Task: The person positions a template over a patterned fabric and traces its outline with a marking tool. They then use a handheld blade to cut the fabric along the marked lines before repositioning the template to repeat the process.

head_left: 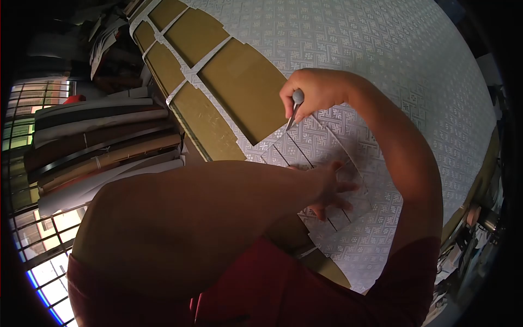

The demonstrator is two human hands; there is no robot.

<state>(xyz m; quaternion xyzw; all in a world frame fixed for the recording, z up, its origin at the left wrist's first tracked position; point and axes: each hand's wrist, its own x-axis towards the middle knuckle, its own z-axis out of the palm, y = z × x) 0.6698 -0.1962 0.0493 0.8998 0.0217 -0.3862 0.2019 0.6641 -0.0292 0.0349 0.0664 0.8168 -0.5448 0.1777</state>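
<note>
A pale sheet with a silvery geometric pattern (327, 43) covers much of the table. On it lies a clear template (357, 210) marked with dark straight lines. My left hand (332, 193) rests over the template, fingers spread, palm down; my forearm crosses the view from the lower left. Above the template's far edge, my right hand (318, 92) grips a slim pointed tool (294, 111) with a rounded grey end. Its tip points down at the sheet, right by the template's upper left corner. Large rectangular openings cut in the sheet show the olive table surface (245, 82).
Narrow strips of the sheet (188, 71) remain between the openings at upper left. Several rolls of material (103, 131) are stacked left of the table, before a barred window (41, 103). Assorted items, including a metal cylinder (490, 218), stand beyond the right edge.
</note>
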